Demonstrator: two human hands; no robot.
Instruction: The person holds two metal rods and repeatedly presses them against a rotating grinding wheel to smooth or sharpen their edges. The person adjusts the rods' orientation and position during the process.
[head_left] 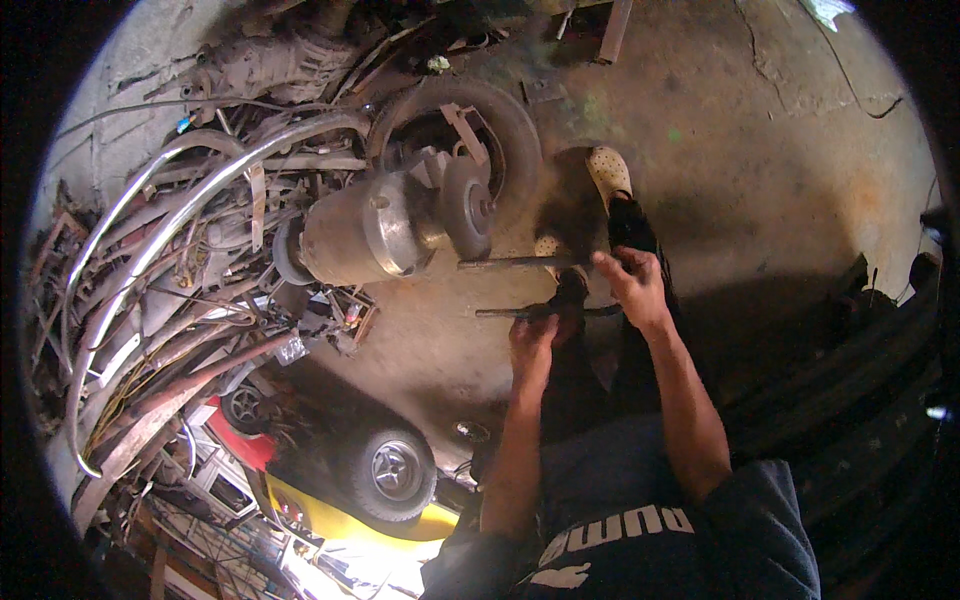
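My left hand [534,336] is closed around a thin dark rod [494,313], which lies level and points left, with its other end reaching toward my right hand. Slightly farther off, my right hand [634,288] grips a second dark rod [500,264], roughly parallel to the first. The two rods are apart. Just beyond the tip of the second rod stands a bench grinder [345,228] with a fat grey metal body. Its near grinding wheel [466,210] faces my hands, and another wheel [290,252] shows at its far left end.
Behind the grinder leans a large tyre [525,140]. A heap of scrap pipes and metal parts [190,260] fills the left side. A yellow and black vehicle with a wheel [397,470] stands at lower left. My feet wear pale clogs [606,172] on the concrete floor [720,150].
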